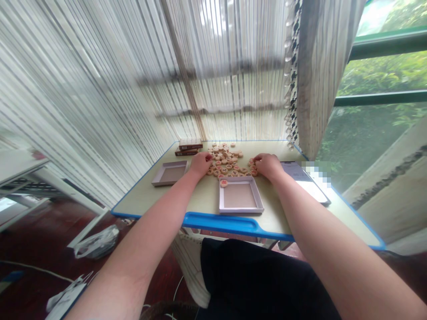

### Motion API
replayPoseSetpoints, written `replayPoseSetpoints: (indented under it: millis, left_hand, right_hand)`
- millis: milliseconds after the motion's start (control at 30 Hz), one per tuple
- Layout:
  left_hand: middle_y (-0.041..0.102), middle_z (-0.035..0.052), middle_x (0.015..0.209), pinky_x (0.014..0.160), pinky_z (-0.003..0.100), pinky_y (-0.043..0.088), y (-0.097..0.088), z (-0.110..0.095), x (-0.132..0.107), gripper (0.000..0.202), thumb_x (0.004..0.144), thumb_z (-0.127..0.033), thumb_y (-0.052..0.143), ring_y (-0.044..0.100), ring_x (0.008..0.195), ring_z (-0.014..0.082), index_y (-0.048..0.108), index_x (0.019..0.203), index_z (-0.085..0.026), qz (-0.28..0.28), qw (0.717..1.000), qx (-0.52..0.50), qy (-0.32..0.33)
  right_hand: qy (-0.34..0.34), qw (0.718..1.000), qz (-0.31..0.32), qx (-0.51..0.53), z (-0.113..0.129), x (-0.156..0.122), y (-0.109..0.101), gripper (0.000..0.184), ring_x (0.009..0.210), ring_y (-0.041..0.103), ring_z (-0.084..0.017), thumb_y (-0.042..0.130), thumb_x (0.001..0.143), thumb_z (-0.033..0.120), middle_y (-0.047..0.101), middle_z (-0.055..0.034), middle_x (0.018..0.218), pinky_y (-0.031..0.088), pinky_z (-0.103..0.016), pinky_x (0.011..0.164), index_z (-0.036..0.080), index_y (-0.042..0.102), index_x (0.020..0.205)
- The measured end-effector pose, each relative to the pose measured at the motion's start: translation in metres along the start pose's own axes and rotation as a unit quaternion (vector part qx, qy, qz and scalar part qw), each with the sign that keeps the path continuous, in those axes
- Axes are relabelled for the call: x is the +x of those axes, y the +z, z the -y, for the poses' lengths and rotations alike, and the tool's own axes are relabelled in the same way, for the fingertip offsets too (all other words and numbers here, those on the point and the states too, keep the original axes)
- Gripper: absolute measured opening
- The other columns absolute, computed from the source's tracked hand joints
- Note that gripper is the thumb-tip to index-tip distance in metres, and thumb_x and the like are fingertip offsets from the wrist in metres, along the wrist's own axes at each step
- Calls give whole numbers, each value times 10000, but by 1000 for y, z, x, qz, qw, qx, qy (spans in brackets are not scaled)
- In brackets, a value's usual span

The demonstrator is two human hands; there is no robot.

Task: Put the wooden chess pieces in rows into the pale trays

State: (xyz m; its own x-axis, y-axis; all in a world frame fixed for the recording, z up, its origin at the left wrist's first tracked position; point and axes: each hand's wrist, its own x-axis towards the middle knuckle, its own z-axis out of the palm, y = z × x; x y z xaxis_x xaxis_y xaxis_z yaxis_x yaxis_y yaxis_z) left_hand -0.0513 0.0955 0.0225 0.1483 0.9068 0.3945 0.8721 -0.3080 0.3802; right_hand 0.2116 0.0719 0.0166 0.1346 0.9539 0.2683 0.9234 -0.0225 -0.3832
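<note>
Front box (242, 196): shallow, open, pale-walled; one wooden disc (223, 182) with a red character, face up, inside its far left corner.

Wooden discs (225, 157): a loose heap, just beyond the front box; many marked in red or dark characters, others plain side up; some stacked at the middle.

Left hand (200, 163): beyond the front box and to its left, at the heap's left edge; fingers bent, tips at the discs; whether one is grasped, cannot tell.

Right hand (267, 165): beyond the front box and to its right, at the heap's right edge; fingers curled, tips against discs; a hold on any cannot be told.

Second box (171, 173): shallow, open, left of the front box.

Small cartons (190, 143): two, stacked, far left of the front box.

Flat grey-and-white item (305, 180): right of the front box, partly behind the forearm.

Table (143, 195): pale, blue-edged, beneath the front box.
</note>
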Motion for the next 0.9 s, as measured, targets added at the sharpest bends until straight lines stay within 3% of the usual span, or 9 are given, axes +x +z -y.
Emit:
replayPoseSetpoints:
  millis: [167, 267, 400, 500, 600, 733, 800, 900]
  left_hand:
    - [701, 63, 872, 796, 263, 493, -1, 2, 0, 212, 707, -164, 585, 629, 828, 160, 699, 883, -133, -22, 1000, -13, -11]
    - [707, 52, 866, 817, 276, 491, 0, 0, 0, 213, 708, -168, 571, 634, 841, 169, 710, 868, -150, 6, 1000, 1, -2]
    - [717, 47, 903, 868, 289, 483, 0, -5, -2, 242, 751, -207, 528, 638, 885, 183, 720, 894, -173, 15, 1000, 14, 11]
    - [689, 53, 1059, 956, 284, 446, 1, -7, -2, 333, 755, -147, 488, 607, 1013, 177, 693, 1016, -171, -4, 999, 16, 40]
    - [624, 50, 1210, 1040, 275, 377, 4, -5, 1, 378, 790, -140, 431, 536, 1156, 162, 670, 1082, -167, 24, 996, 16, 79]
    - [621, 31, 1220, 1035, 287, 381, 9, 0, 6, 400, 808, -164, 398, 538, 1157, 170, 659, 1109, -197, 95, 989, 18, 113]
    - [643, 31, 1180, 1004, 284, 410, 8, 1, 7, 426, 791, -141, 388, 567, 1111, 172, 651, 1120, -198, 92, 991, 4, 98]
    - [650, 41, 1164, 975, 260, 428, 5, 3, 7, 489, 761, -80, 367, 582, 1084, 156, 615, 1171, -173, 38, 998, -22, 52]
  right_hand:
    - [-13, 1000, -7, 7, 1, 0, 2, 374, 1035, 589, -249, 504, 761, 178, 681, -109, 1086, 415, -307, 912, 138, 679, 1089]
    - [10, 999, 3, 37, 0, 0, 1, 388, 1017, 603, -248, 506, 746, 142, 684, -119, 1075, 435, -302, 879, 125, 673, 1096]
    - [49, 993, -48, 99, -6, 2, -2, 478, 988, 614, -236, 510, 700, 80, 673, -126, 1089, 459, -289, 823, 100, 622, 1164]
    - [38, 989, -81, 114, -8, 4, -1, 440, 985, 616, -227, 471, 736, 83, 679, -121, 1072, 456, -292, 837, 99, 631, 1146]
    - [-3, 994, -48, 95, -2, 3, 4, 372, 1034, 602, -230, 440, 813, 151, 671, -128, 1103, 432, -301, 900, 106, 663, 1108]
    - [-65, 996, 1, 61, 7, 0, 7, 352, 1055, 591, -223, 453, 829, 211, 680, -104, 1095, 416, -299, 934, 153, 684, 1089]
    - [-72, 996, 13, 56, 8, -2, 7, 340, 1043, 591, -224, 473, 815, 232, 686, -77, 1082, 428, -311, 921, 195, 694, 1071]
    - [-75, 995, -1, 62, 10, -6, 5, 335, 1083, 558, -240, 475, 815, 265, 668, -38, 1131, 420, -350, 933, 245, 690, 1071]
